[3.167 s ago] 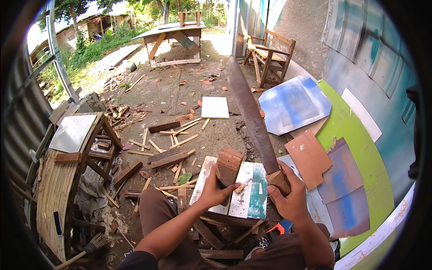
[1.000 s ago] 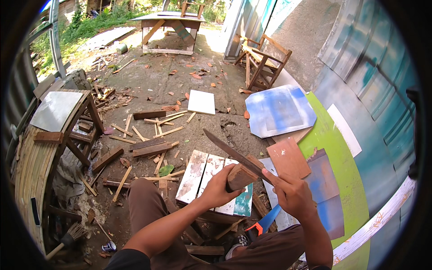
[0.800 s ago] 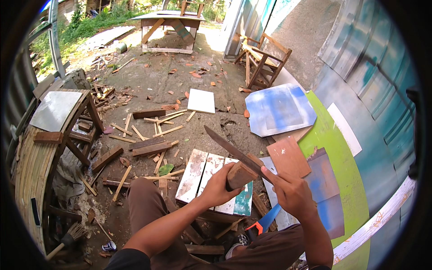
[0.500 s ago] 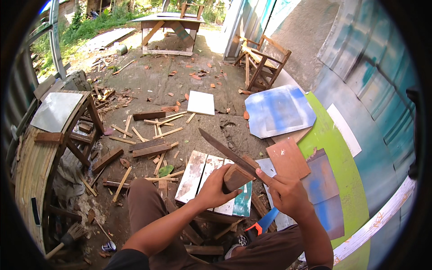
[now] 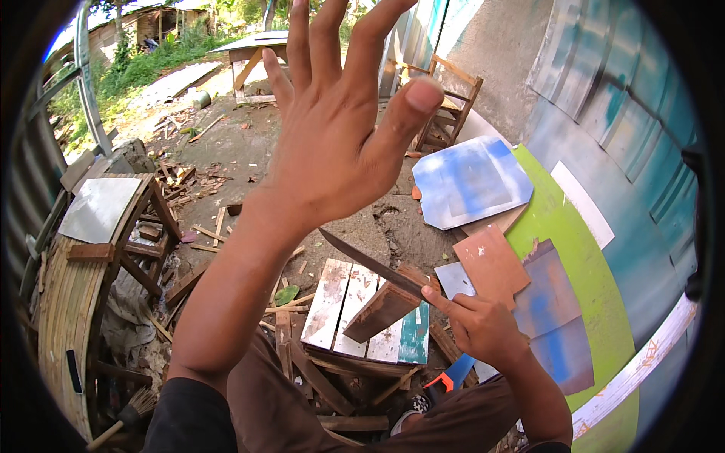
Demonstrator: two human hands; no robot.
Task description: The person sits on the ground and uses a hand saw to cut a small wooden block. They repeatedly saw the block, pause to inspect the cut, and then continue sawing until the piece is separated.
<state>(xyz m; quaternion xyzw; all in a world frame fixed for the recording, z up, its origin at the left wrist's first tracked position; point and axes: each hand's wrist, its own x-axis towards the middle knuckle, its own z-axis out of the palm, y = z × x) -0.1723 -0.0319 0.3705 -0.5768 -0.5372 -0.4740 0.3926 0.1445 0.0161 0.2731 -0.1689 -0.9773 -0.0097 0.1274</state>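
My left hand (image 5: 332, 143) is raised high in front of me, fingers spread wide, with nothing in it. My right hand (image 5: 483, 325) is wrapped round the handle of a machete (image 5: 359, 255), index finger stretched forward along it. The long dark blade points to the far left and crosses the top of a brown wood block (image 5: 381, 311); whether it is sunk into the wood I cannot tell. Tilted, the block rests on a low slatted stool (image 5: 320, 306) with white boards and a teal one. The handle itself is hidden by my fingers.
A blue and orange tool (image 5: 453, 374) lies beside the stool. To the right are a brown board piece (image 5: 495, 264), a blue-sprayed panel (image 5: 472, 181) and a green sheet (image 5: 604, 317). A wooden chair (image 5: 453, 102) stands beyond; a bamboo bench (image 5: 64, 317) is at left. Wood scraps litter the ground.
My left hand has let go of the wood block and risen up and away, its fingers opening out. The block now leans over on the stool. My right hand keeps its grip on the machete.
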